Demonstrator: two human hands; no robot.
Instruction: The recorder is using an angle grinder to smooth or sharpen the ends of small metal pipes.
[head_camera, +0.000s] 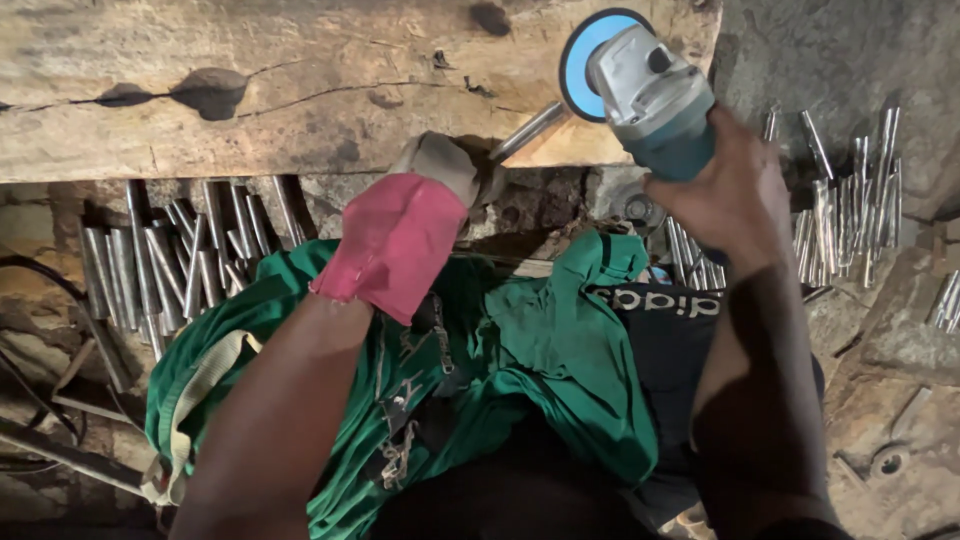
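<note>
Right hand (725, 195) closed around angle grinder (650, 95); blue disc (580, 55) at tip of steel rod (530, 130). Gloved left hand (410, 235) grips that rod against wooden beam (250, 80). Judged mid-batch: rod piles lie left (170, 260) and right (840, 200).

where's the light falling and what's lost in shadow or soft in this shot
Head view: light falls on the wooden beam and the angle grinder in the right hand; the gloved left hand is clear; both forearms and the lower middle are dark; the metal rods glint and look slightly soft.
</note>
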